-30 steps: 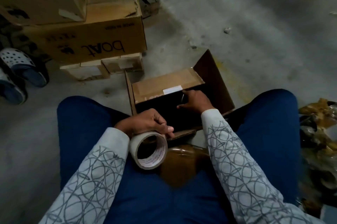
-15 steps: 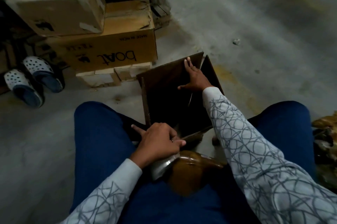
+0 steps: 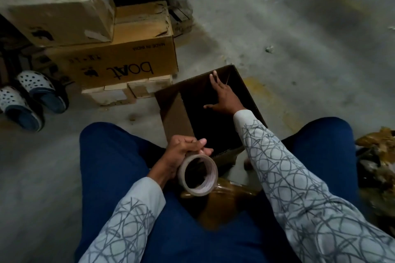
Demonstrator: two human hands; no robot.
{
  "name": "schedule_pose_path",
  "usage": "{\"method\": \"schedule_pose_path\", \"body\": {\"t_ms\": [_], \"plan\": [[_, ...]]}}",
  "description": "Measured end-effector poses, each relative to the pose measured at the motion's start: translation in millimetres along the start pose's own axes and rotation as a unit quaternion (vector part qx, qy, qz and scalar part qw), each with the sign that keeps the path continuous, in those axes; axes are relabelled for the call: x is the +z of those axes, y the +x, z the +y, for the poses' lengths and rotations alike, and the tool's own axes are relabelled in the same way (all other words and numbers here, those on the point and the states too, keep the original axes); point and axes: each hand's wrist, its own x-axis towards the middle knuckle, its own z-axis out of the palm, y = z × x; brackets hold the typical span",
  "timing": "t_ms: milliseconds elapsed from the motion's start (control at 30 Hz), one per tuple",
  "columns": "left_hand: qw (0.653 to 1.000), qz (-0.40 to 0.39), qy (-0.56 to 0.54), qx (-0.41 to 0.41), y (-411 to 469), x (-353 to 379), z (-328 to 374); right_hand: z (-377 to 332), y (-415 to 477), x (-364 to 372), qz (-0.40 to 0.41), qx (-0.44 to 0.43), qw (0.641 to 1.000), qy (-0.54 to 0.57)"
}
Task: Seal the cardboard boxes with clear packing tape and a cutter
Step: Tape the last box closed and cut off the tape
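A small brown cardboard box stands on the floor between my knees, its top flaps folded down. My right hand lies flat on the top, fingers spread, pressing the flaps; a thin cutter seems to sit under the fingers, too dim to be sure. My left hand grips a roll of clear packing tape just in front of the box's near edge, thumb and fingers pinching at the roll's upper rim. A stretch of brownish tape film hangs below the roll over my lap.
Stacked cardboard boxes, one printed "boat", stand at the upper left on small cartons. A pair of clogs lies at the far left. Crumpled tape and wrapping are heaped at the right. Grey concrete floor lies beyond.
The box flaps went from open to folded down under my right hand, which moved to the top's far side. My left hand lifted the tape roll so its opening faces up again.
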Motion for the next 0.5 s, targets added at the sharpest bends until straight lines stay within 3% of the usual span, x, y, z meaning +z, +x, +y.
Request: {"method": "schedule_pose_path", "body": {"t_ms": [133,333,500], "plan": [[0.998,0.013,-0.059,-0.025,13,2,1,-9,-22,-2,-0.013,-0.016,0.999,0.033],[0.971,0.109,-0.193,-0.093,34,-15,1,0,-97,-11,-0.142,0.002,0.99,0.029],[0.958,0.149,-0.231,-0.081,36,-22,1,1,-142,-11,-0.13,0.039,0.99,0.038]]}}
